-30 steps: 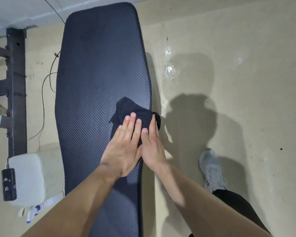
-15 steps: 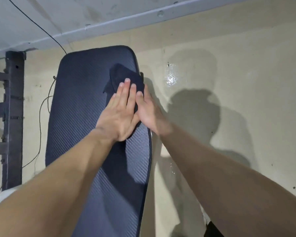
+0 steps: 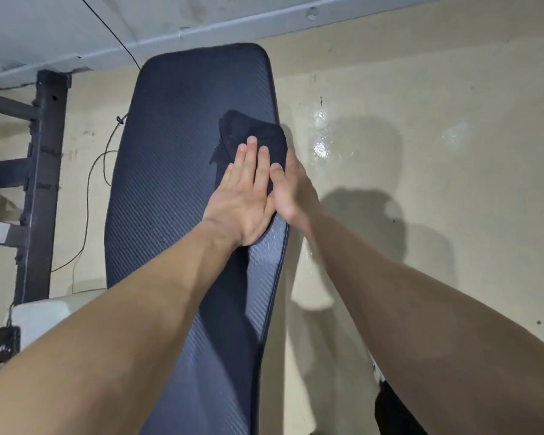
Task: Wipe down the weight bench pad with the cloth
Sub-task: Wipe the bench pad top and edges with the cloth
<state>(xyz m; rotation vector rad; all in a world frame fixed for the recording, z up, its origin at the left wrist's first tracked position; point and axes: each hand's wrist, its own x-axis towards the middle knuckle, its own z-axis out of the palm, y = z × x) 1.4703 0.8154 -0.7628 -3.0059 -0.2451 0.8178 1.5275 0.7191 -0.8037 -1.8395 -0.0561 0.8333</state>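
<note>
The dark blue, ribbed weight bench pad [image 3: 170,183] runs lengthwise away from me, its far end near the wall. A black folded cloth [image 3: 252,127] lies on the pad's right side, in the far half. My left hand [image 3: 242,202] presses flat on the cloth's near part, fingers together. My right hand [image 3: 291,189] sits beside it at the pad's right edge, fingers on the cloth and palm partly over the rim. Both hands hide the cloth's near edge.
A black steel rack frame [image 3: 43,183] stands left of the bench, with a thin cable [image 3: 88,199] trailing on the floor. A white block [image 3: 41,318] and a black device [image 3: 8,343] lie at the lower left. Glossy beige floor [image 3: 421,152] lies to the right.
Both hands pushed the cloth from the middle of the pad toward its far end, then drew it back a little toward me. The view has tilted up toward the wall.
</note>
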